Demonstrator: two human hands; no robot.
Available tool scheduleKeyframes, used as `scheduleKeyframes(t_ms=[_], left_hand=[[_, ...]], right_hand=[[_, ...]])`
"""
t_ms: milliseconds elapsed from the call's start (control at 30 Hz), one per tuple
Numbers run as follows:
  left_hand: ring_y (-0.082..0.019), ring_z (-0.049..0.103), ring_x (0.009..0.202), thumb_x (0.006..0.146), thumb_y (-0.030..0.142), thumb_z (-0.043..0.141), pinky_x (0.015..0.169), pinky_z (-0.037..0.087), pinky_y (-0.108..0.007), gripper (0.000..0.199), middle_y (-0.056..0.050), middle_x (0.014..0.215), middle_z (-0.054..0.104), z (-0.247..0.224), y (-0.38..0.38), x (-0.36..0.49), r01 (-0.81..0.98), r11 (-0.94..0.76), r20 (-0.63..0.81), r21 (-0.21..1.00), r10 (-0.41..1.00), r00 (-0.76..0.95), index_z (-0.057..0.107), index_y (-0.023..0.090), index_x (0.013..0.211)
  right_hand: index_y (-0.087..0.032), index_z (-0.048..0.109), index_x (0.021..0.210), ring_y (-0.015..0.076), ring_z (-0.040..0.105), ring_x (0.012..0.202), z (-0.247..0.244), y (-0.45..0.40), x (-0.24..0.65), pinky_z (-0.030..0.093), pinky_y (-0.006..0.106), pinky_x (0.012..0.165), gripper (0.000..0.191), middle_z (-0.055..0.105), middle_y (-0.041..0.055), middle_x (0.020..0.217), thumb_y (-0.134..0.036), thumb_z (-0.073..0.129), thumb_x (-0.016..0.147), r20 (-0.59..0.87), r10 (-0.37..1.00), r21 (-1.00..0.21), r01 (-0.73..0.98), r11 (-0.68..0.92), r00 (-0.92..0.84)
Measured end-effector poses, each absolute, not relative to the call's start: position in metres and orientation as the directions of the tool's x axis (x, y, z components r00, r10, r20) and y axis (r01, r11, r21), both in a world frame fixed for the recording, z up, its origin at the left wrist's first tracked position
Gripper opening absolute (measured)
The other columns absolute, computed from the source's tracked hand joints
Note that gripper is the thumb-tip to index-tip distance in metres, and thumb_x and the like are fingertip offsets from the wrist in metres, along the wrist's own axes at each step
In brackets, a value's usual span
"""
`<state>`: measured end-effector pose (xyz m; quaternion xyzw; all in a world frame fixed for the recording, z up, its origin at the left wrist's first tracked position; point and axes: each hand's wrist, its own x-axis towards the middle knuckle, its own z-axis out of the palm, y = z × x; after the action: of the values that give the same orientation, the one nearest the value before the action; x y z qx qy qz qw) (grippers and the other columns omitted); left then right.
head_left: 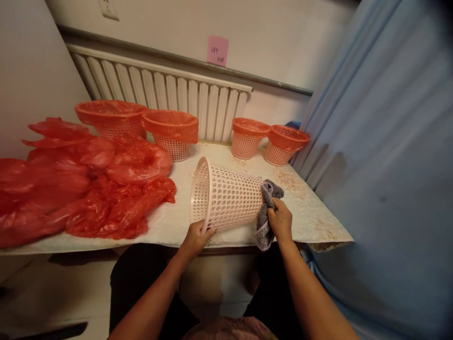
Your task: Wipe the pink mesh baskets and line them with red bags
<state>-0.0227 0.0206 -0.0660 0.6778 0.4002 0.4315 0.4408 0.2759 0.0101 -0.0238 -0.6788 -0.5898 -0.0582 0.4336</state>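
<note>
A pale pink perforated plastic basket point(233, 193) lies on its side over the table's front part, its open mouth facing left. My left hand point(197, 238) grips the lower edge of its rim, thumb and fingers closed on it. At the basket's base, on the right, my right hand point(281, 219) is closed on a grey cloth with a lilac border point(264, 229). The cloth touches the bottom end of the basket, and part of it hangs down below my fingers.
Crumpled red plastic bags point(106, 184) cover the left of the table point(311, 222). Upright baskets lined with red bags point(171, 127) stand along the back, in front of a white radiator point(159, 87). A blue curtain point(382, 141) hangs at the right.
</note>
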Motion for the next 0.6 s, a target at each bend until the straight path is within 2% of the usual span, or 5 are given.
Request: scheduleKeyframes(t_ms=[100, 167, 433, 500, 600], left_hand=[[-0.017, 0.057, 0.067, 0.081, 0.042, 0.057, 0.064, 0.044, -0.027, 0.031, -0.003, 0.068, 0.062, -0.054, 0.015, -0.018, 0.188, -0.322, 0.257, 0.928, 0.918, 0.303, 0.063, 0.012, 0.071], [-0.016, 0.055, 0.065, 0.082, 0.042, 0.054, 0.062, 0.043, -0.026, 0.033, -0.003, 0.065, 0.061, -0.045, 0.011, -0.015, 0.194, -0.342, 0.272, 0.919, 0.91, 0.313, 0.062, 0.013, 0.068], [-0.014, 0.054, 0.064, 0.081, 0.037, 0.053, 0.062, 0.042, -0.025, 0.027, -0.001, 0.067, 0.059, -0.019, -0.004, -0.001, 0.129, -0.332, 0.263, 0.934, 0.887, 0.38, 0.06, 0.012, 0.072], [-0.014, 0.051, 0.062, 0.078, 0.032, 0.054, 0.06, 0.042, -0.024, 0.023, 0.0, 0.064, 0.057, -0.02, -0.003, -0.002, 0.136, -0.337, 0.268, 0.932, 0.89, 0.369, 0.058, 0.013, 0.068], [-0.012, 0.046, 0.057, 0.073, 0.027, 0.054, 0.055, 0.04, -0.024, 0.02, 0.002, 0.057, 0.051, -0.024, 0.0, -0.006, 0.164, -0.328, 0.265, 0.93, 0.911, 0.317, 0.054, 0.014, 0.059]], right_hand=[[-0.019, 0.066, 0.108, 0.0227, 0.059, 0.105, -0.021, 0.006, 0.277, 0.045, 0.038, 0.095, 0.04, 0.067, 0.008, 0.11, -0.017, 0.043, 0.075, 0.568, 0.735, -0.565, 0.825, 0.021, 0.37], [-0.018, 0.066, 0.108, 0.023, 0.059, 0.105, -0.013, 0.003, 0.269, 0.045, 0.039, 0.096, 0.041, 0.066, 0.0082, 0.11, -0.017, 0.043, 0.074, 0.59, 0.723, -0.555, 0.831, 0.039, 0.359], [-0.02, 0.064, 0.114, 0.0216, 0.055, 0.112, 0.039, -0.018, 0.185, 0.042, 0.038, 0.102, 0.046, 0.062, 0.006, 0.122, -0.01, 0.048, 0.072, 0.671, 0.742, -0.426, 0.814, 0.395, -0.009], [-0.02, 0.062, 0.118, 0.0215, 0.054, 0.112, 0.05, -0.025, 0.159, 0.042, 0.037, 0.101, 0.048, 0.06, 0.0057, 0.124, -0.009, 0.049, 0.073, 0.685, 0.72, -0.374, 0.792, 0.482, -0.115], [-0.019, 0.059, 0.122, 0.0225, 0.053, 0.111, 0.057, -0.031, 0.136, 0.043, 0.037, 0.1, 0.049, 0.058, 0.006, 0.126, -0.009, 0.049, 0.075, 0.699, 0.69, -0.309, 0.792, 0.527, -0.187]])
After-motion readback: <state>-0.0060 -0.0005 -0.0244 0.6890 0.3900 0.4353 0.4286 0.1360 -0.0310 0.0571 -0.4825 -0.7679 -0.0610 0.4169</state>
